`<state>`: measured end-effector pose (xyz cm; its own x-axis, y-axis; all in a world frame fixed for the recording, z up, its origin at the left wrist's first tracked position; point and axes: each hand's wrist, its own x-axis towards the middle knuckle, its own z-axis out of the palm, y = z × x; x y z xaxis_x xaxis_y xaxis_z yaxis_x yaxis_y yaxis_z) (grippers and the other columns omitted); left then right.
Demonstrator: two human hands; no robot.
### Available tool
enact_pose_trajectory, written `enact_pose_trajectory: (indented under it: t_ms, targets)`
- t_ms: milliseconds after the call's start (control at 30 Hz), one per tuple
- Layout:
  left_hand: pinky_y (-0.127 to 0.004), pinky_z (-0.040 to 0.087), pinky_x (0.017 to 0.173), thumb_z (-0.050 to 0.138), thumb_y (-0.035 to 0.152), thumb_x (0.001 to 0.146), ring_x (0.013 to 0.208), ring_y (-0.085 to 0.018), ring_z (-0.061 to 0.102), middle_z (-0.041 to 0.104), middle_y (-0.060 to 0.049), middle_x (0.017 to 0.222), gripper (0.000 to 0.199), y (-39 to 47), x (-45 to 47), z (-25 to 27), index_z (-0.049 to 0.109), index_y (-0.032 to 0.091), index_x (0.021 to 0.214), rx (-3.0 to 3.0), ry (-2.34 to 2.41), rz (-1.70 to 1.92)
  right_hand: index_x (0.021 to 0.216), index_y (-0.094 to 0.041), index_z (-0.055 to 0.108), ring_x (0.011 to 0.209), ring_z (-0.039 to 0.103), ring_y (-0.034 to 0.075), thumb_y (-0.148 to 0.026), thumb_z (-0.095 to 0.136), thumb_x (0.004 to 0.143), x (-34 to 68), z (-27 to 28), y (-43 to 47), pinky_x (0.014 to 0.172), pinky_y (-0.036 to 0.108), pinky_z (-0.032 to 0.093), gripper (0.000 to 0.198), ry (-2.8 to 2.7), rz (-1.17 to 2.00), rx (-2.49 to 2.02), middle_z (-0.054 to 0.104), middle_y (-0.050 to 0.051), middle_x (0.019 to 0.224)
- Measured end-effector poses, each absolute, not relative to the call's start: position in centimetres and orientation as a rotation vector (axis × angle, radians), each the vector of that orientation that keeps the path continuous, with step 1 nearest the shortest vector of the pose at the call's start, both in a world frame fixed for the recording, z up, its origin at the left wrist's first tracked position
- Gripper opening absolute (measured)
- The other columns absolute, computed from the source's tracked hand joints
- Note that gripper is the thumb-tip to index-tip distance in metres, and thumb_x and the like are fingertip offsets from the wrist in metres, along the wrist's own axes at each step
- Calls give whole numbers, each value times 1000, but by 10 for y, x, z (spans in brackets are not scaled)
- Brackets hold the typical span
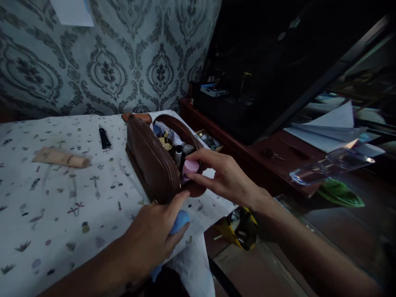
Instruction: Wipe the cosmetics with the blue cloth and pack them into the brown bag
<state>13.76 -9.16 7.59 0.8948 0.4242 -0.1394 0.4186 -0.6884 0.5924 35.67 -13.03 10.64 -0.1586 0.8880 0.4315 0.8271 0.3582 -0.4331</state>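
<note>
Worktop (55, 198) under a white cloth with small printed motifs. At its 9 o'clock side lies a beige tube (61, 157), flat, cap end toward the middle. A small black tube (104, 138) lies at about 11 o'clock from the pouch, well apart from the beige one.

Left hand (153, 235) at the near edge, 6 o'clock from the pouch. Fingers curled around a blue cloth (179, 220), which shows between thumb and palm; thumb tip touches the lower rim of the pouch.

Brown leather pouch (151, 165) stands open at the worktop's right edge, zip mouth facing up, packed with small bottles and tubes (173, 142).

Right hand (227, 177) comes in from 3 o'clock. Fingers pinched on a pink round cap (189, 166): index over the top, thumb beneath, the cap sitting between the fingertips at the near end of the pouch mouth.

Further right, a dark wooden shelf (247, 144) carries papers (334, 128) and a clear plastic piece (331, 165), with a green leaf (340, 194) just below it.
</note>
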Motion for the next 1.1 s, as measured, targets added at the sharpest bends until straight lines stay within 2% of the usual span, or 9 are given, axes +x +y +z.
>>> enact_pose_trajectory:
  t_ms: [133, 367, 500, 633, 833, 933, 1000, 1100]
  targets:
    - [-34, 53, 75, 44, 36, 98, 86, -24, 72, 75, -8, 101, 57, -92, 139, 76, 33, 22, 153, 2422, 590, 10, 112, -15, 65, 88, 63, 19, -27, 58, 96, 356, 104, -131, 73, 31, 54, 21, -2153, -113, -1488, 63, 11, 105]
    - [-35, 55, 80, 44, 35, 97, 96, -25, 72, 75, -8, 111, 59, -92, 140, 76, 33, 22, 153, 2397, 606, -6, 122, -17, 62, 87, 63, 22, -31, 54, 99, 356, 101, -136, 69, 34, 58, 29, -2233, -354, -1615, 63, 11, 101]
    - [-36, 55, 79, 42, 32, 94, 96, -28, 73, 75, -11, 114, 61, -93, 141, 80, 33, 18, 153, 2444, 609, -25, 125, -14, 62, 89, 63, 24, -28, 57, 96, 354, 97, -135, 68, 37, 60, 32, -2233, -377, -1635, 63, 13, 101]
    - [-36, 55, 79, 45, 28, 89, 95, -30, 73, 74, -13, 115, 65, -95, 142, 85, 35, 15, 152, 2471, 571, 23, 130, -13, 59, 95, 64, 26, -24, 59, 94, 351, 95, -134, 75, 42, 63, 38, -2242, -303, -1674, 64, 14, 106]
    - [-38, 54, 78, 44, 29, 94, 93, -31, 73, 75, -12, 106, 63, -97, 138, 84, 31, 18, 154, 2471, 626, 1, 140, -12, 51, 100, 66, 27, -22, 60, 93, 354, 96, -141, 80, 45, 63, 49, -2172, -267, -1605, 63, 16, 114]
    - [-38, 53, 77, 45, 34, 97, 95, -30, 71, 73, -11, 109, 61, -92, 134, 92, 28, 23, 155, 2492, 614, -9, 135, -18, 56, 96, 67, 25, -22, 61, 94, 350, 98, -147, 77, 40, 63, 42, -2048, -282, -1532, 63, 14, 114]
    - [-36, 53, 78, 48, 34, 97, 95, -28, 70, 72, -10, 110, 55, -88, 126, 106, 36, 24, 150, 2517, 553, -2, 128, -22, 60, 92, 68, 22, -20, 61, 94, 342, 100, -151, 74, 36, 63, 35, -1936, -304, -1477, 63, 12, 111]
    - [-31, 52, 83, 51, 29, 96, 97, -23, 69, 71, -4, 109, 36, -91, 99, 123, 52, 29, 132, 2553, 451, 101, 118, -24, 64, 83, 69, 19, -14, 61, 92, 323, 101, -158, 67, 31, 62, 28, -1860, -325, -1322, 65, 8, 102]
